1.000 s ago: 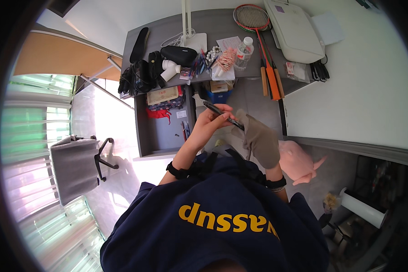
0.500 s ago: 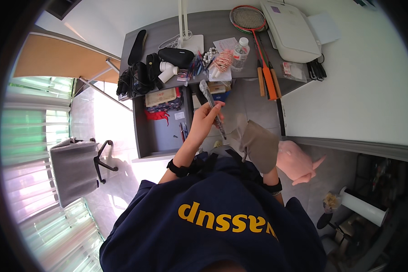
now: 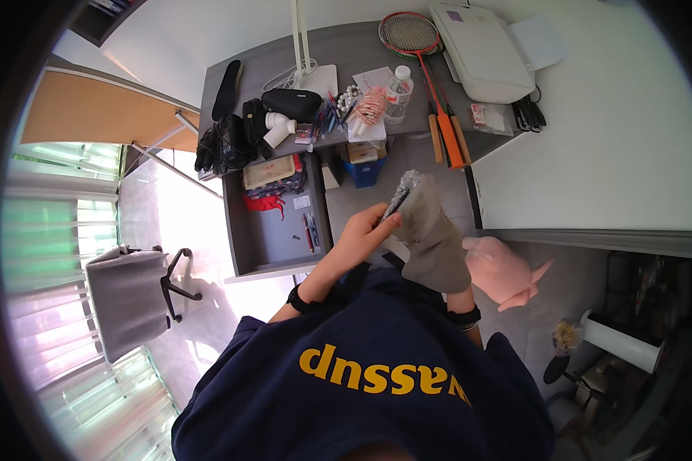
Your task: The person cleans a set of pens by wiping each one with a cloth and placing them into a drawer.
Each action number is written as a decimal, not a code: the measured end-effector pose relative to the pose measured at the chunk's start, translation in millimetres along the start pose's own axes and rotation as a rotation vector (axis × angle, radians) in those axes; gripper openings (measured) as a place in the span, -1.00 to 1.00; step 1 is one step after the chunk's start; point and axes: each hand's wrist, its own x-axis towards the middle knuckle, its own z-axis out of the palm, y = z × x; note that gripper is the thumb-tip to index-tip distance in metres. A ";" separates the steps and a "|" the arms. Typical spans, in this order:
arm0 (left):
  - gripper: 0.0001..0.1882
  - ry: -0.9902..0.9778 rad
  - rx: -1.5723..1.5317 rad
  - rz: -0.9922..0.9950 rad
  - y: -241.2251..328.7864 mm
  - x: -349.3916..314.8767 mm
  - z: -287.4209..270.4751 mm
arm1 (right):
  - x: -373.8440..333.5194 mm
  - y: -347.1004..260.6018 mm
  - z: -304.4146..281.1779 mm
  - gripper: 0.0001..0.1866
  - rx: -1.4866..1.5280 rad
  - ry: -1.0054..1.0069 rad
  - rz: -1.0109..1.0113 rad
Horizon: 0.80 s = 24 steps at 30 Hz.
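Observation:
My left hand [image 3: 367,237] is closed in a pinch around a slender item [image 3: 405,187] with a speckled silver end and a dark, thin shaft. Its exact kind is not clear. A grey-brown cloth [image 3: 432,240] covers my right hand, so only the right wrist [image 3: 460,300] shows below it and the fingers are hidden. The cloth lies against the item's side, just right of my left fingers. Both hands are in front of my body, over the floor and to the right of the pulled-out grey drawer [image 3: 273,230].
Pens and a red cloth [image 3: 265,203] lie in the drawer. The desk [image 3: 346,46] bears a lamp [image 3: 319,78], black cases, a white bottle, a clear bottle [image 3: 398,96], badminton rackets [image 3: 450,131] and a printer [image 3: 484,50]. A blue box [image 3: 363,173] stands beneath; a pink plush [image 3: 504,273] lies right.
My left hand has moved right with the slender item, bringing it up against the cloth. The cloth over my right hand has risen and now covers part of the item.

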 end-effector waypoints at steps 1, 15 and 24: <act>-0.72 -0.034 0.087 0.021 -3.9 0.4 3.0 | 3.2 -2.4 2.1 -0.50 -0.009 0.003 -0.021; -0.70 -0.130 0.498 0.087 -10.9 -14.6 20.5 | 10.1 -31.8 -2.9 -0.51 -0.131 0.021 -0.144; -0.70 -0.106 0.497 0.069 -1.7 -17.6 22.8 | 2.1 13.2 2.5 -0.46 -0.729 -0.397 0.473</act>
